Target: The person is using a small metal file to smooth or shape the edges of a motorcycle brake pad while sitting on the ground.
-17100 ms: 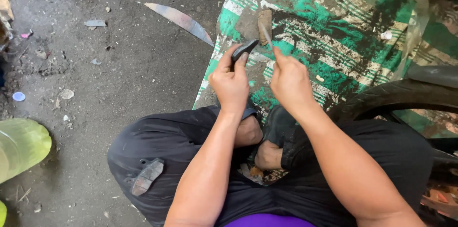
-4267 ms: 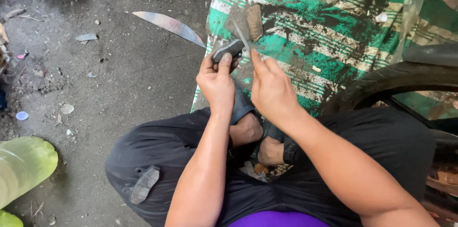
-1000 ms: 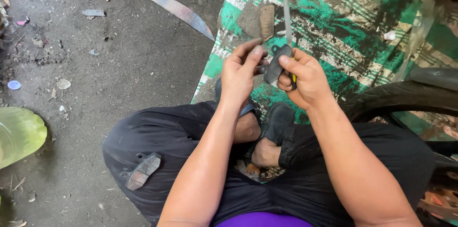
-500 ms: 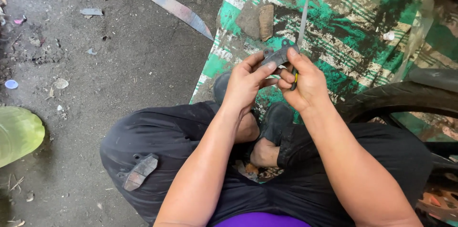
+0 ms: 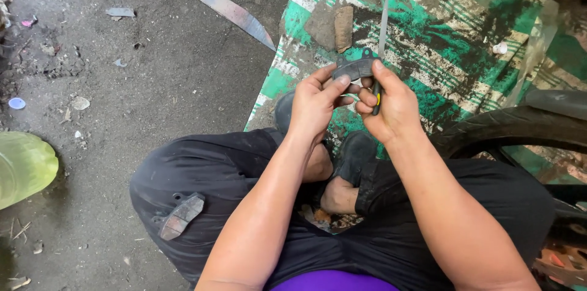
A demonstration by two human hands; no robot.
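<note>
I sit cross-legged on the ground. My left hand (image 5: pixel 315 104) pinches the left end of a dark grey brake pad (image 5: pixel 354 68), held up over my knees. My right hand (image 5: pixel 394 107) grips a thin metal tool (image 5: pixel 383 22) with a bit of yellow at its handle; its shaft points up and away from me. The right thumb and fingers also touch the pad's right end. A second brake pad (image 5: pixel 180 216) lies on my left thigh.
A green and white striped mat (image 5: pixel 465 28), smeared black, lies ahead with a brown stone (image 5: pixel 342 27) on it. A long bare knife blade (image 5: pixel 235 16) lies on the dirt floor at the mat's left edge. A black tyre (image 5: pixel 507 129) curves at right. A green object (image 5: pixel 24 165) sits far left.
The pad has come up off the mat into both hands. The tool has swung from lying low across the pad to standing upright in my right hand.
</note>
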